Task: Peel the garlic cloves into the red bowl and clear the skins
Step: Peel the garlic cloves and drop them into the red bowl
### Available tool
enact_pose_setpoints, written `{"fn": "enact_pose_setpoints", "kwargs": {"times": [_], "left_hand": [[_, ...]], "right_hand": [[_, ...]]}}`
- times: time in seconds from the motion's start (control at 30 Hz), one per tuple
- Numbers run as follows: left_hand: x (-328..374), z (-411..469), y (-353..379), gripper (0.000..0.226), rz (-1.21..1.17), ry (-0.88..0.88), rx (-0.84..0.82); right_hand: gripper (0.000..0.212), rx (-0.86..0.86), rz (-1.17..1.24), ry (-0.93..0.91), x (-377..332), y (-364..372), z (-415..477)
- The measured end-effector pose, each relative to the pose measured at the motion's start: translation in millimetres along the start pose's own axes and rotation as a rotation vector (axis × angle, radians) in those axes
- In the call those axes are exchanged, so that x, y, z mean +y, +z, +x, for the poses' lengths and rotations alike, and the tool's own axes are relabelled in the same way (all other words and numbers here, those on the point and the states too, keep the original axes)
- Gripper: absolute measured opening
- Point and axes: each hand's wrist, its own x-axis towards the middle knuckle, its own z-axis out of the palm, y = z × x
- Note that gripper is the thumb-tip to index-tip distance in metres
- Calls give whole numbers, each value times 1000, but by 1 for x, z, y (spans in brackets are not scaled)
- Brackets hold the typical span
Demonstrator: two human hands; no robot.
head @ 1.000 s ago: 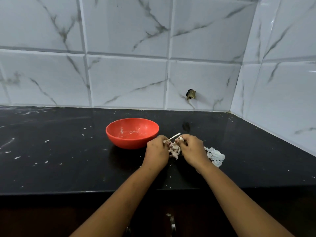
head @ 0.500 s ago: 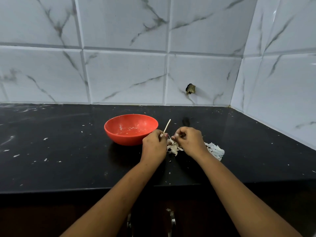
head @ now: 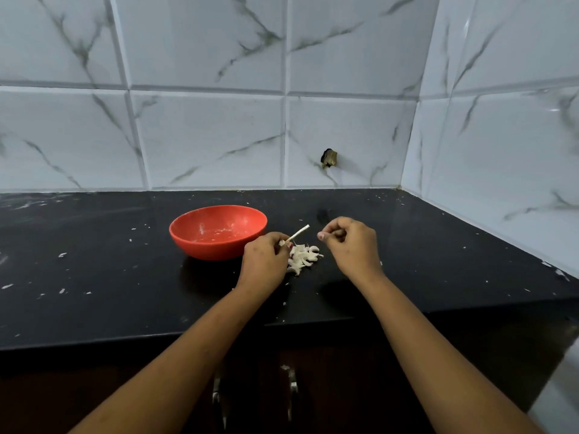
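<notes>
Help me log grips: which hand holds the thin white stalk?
The left hand, next to the red bowl: the white stalk pokes up from its grip. The right hand is curled with no stalk in it.

Open counter point(head: 94, 261) runs left of the red bowl point(head: 217, 233) and right of the right hand point(head: 352, 245), flecks only; bowl blocks the middle, left hand point(head: 264, 266) just beside its near-right side; garlic pile point(head: 302, 256) sits in the gap between the hands; pale stalk point(head: 299, 233) gripped by left hand juts over it; tiled walls point(head: 203, 136) close far and right sides.
</notes>
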Motion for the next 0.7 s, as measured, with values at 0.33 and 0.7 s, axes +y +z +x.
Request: {"fn": "enact_pose_setpoints", "kwargs": {"times": [0.33,0.7], "left_hand": [[52,-1,52,13,231,-19,-204],[61,15,66,21,15,-71,-251]], "right_hand": [[19,78,239,399,53,-67,-9],[34,-250,-179,-16,45,-65,-19]]}}
